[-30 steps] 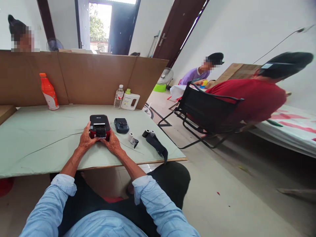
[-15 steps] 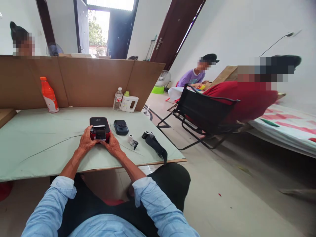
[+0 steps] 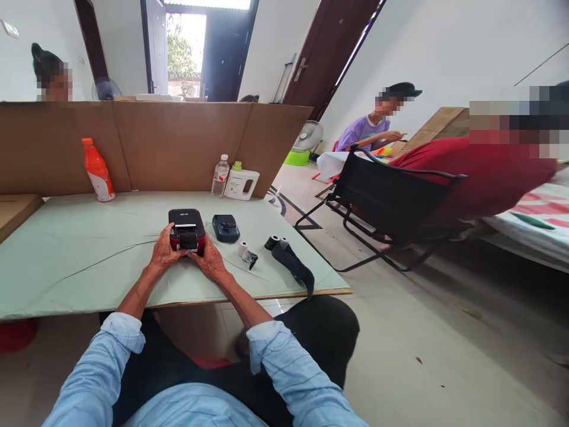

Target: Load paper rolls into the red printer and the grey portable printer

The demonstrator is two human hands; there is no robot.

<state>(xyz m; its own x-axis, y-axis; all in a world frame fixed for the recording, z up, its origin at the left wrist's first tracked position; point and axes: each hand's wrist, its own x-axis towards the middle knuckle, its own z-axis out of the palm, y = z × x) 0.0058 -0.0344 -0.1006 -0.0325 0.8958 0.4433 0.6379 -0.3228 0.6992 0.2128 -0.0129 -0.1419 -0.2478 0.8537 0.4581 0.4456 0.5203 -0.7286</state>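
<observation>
A small black-and-red label printer (image 3: pixel 185 217) sits on the table before me, a dark shiny strip at its front slot. My left hand (image 3: pixel 165 248) grips its left side, fingers curled round the lower front corner. From the right, my right hand (image 3: pixel 210 258) holds the opposite corner, and both thumbs and fingers meet near the front edge. Some fingertips are hidden under the printer. Just right of it lies a smaller dark printer (image 3: pixel 226 229). A small white paper roll (image 3: pixel 243 249) with a black-marked end and a partly unrolled black roll (image 3: pixel 291 264) lie farther right.
A cardboard screen (image 3: pixel 178 148) rises along the table's back. Before it stand an orange bottle (image 3: pixel 98 172), a clear water bottle (image 3: pixel 220 178) and a white jug (image 3: pixel 242 184). A thin dark cord (image 3: pixel 106 258) crosses the table's left. Co-workers sit beyond, one in a black folding chair (image 3: pixel 391 201).
My view has swung slightly left, so everything sits farther right in the picture. Both hands keep their hold on the printer. The co-worker in purple has raised their hands.
</observation>
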